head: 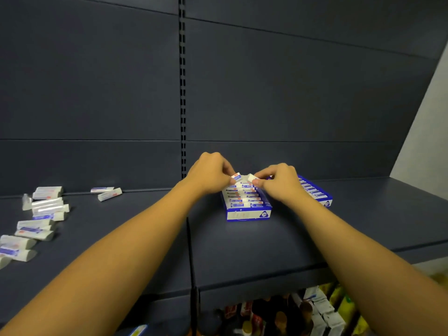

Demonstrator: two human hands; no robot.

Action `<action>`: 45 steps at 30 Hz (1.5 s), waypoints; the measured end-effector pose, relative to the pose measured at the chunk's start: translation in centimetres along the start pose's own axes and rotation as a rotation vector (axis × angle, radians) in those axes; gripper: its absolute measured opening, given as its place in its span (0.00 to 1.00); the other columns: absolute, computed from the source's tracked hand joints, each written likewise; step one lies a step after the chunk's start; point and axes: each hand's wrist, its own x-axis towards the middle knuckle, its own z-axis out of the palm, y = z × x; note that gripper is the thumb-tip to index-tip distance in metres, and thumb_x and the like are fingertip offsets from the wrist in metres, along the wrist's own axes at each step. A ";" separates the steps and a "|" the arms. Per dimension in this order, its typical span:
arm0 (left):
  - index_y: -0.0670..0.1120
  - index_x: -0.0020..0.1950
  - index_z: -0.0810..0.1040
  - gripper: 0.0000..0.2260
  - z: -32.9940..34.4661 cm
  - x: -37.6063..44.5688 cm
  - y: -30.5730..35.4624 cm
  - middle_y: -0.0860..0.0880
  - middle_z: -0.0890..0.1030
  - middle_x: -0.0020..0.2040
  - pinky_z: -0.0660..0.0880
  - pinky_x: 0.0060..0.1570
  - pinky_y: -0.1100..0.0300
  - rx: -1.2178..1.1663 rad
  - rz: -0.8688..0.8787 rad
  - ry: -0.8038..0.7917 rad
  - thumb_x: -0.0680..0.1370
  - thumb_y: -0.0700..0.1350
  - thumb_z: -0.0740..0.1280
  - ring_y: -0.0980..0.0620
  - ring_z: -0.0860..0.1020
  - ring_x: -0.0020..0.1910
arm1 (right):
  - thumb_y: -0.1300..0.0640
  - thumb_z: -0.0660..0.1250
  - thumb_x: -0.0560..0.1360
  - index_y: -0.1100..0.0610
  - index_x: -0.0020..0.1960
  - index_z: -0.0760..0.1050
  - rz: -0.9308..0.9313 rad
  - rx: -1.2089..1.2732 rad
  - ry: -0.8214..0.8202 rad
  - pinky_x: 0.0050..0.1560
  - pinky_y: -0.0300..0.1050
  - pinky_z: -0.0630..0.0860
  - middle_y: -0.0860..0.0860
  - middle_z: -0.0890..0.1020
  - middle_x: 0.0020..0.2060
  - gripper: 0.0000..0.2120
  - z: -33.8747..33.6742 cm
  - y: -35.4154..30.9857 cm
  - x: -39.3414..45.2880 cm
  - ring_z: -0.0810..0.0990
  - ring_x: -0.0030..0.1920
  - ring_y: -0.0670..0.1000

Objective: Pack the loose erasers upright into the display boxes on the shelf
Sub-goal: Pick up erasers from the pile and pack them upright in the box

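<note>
A blue and white display box (248, 214) stands on the dark shelf (145, 238), filled with rows of upright erasers. Over its far end, my left hand (211, 173) pinches one white eraser (235, 177) with a blue sleeve. My right hand (278, 181) pinches another white eraser (252, 177) beside it. A second blue display box (317, 194) with erasers in it sits just right of my right hand, partly hidden by it. Several loose wrapped erasers (41, 214) lie flat at the shelf's left end.
Two more loose erasers (106, 192) lie near the back panel, left of centre. A slotted upright (182, 93) runs up the dark back wall. Below the shelf's front edge, packaged goods (303, 314) fill a lower shelf.
</note>
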 end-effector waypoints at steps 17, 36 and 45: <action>0.54 0.52 0.87 0.07 3.7 1.5 -2.4 0.59 0.79 0.40 0.70 0.43 0.66 -0.037 0.033 0.013 0.75 0.45 0.75 0.57 0.77 0.42 | 0.56 0.76 0.73 0.52 0.51 0.84 -0.165 0.324 -0.075 0.41 0.41 0.78 0.44 0.83 0.42 0.07 3.9 5.6 5.3 0.81 0.43 0.52; 0.55 0.50 0.86 0.06 6.2 -0.2 -0.7 0.58 0.85 0.46 0.77 0.49 0.60 0.126 0.029 -0.134 0.73 0.51 0.77 0.60 0.76 0.48 | 0.53 0.77 0.72 0.49 0.47 0.84 -0.172 0.303 -0.134 0.33 0.30 0.70 0.40 0.82 0.38 0.05 4.5 5.6 4.7 0.78 0.34 0.39; 0.52 0.53 0.87 0.08 6.1 0.2 -0.4 0.54 0.85 0.53 0.72 0.47 0.68 0.187 -0.014 -0.205 0.75 0.46 0.75 0.57 0.77 0.52 | 0.53 0.76 0.73 0.52 0.52 0.84 -0.217 0.204 -0.194 0.34 0.25 0.70 0.39 0.79 0.39 0.09 3.2 5.7 3.7 0.76 0.38 0.30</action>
